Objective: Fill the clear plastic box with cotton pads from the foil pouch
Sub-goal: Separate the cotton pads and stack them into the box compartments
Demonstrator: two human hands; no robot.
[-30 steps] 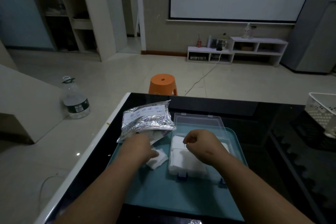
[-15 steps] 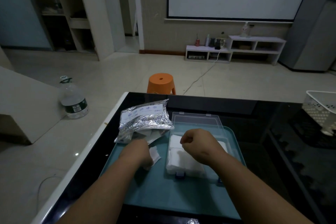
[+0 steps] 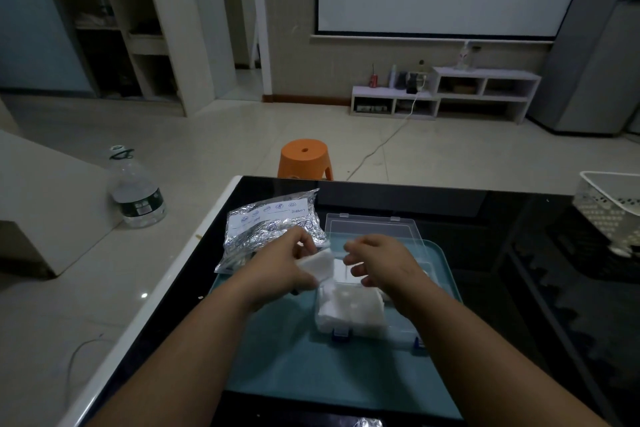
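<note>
The clear plastic box (image 3: 403,331) sits on a teal tray (image 3: 294,367), its lid (image 3: 374,229) swung open at the back. A layer of white cotton pads (image 3: 349,307) fills its left part. My left hand (image 3: 280,267) pinches a small stack of white pads (image 3: 317,263) and holds it over the box's left rear corner. Just to its right hovers my right hand (image 3: 381,262), fingers loosely curled toward the stack and holding nothing. The crinkled foil pouch (image 3: 266,229) lies at the tray's back left, behind my left hand.
The tray rests on a black glass table (image 3: 502,239) with a white left edge. A white perforated basket (image 3: 613,208) stands at the far right. Beyond the table stand an orange stool (image 3: 304,158) and a large water bottle (image 3: 136,191) on the floor.
My left hand lifted a stack of pads from beside the pouch and carried it right, over the box. My right hand rose off the pads in the box and its fingers loosened.
</note>
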